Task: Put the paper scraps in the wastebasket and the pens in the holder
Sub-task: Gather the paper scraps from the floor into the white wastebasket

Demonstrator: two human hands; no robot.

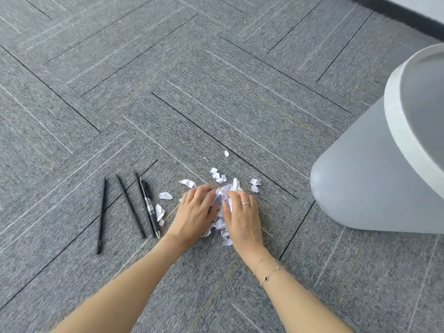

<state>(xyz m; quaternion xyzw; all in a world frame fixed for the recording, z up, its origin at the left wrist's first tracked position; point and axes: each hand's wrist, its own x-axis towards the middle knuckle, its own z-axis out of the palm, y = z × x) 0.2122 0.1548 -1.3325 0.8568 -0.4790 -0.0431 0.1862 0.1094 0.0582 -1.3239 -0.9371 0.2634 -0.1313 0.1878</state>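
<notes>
We see both hands down on the grey carpet (216,80), cupped around a heap of white paper scraps (222,200). The left hand (195,212) lies on the left side of the heap, its fingers curled over the paper, and the right hand (242,216) lies on the right side with its fingers curled the same way, so the two hands press the heap between them; their fingertips almost meet on top of it. Loose scraps lie around the heap: a few just beyond the fingertips (218,175), two at the right (255,185), one farther off (226,153) and several to the left (165,195), near the pens. Four black pens (129,205) lie side by side on the carpet to the left of the hands, apart from them; the two rightmost touch each other. The grey wastebasket (365,179) stands at the right, near the heap, its white rim (398,131) partly out of view. We find no pen holder in view.
</notes>
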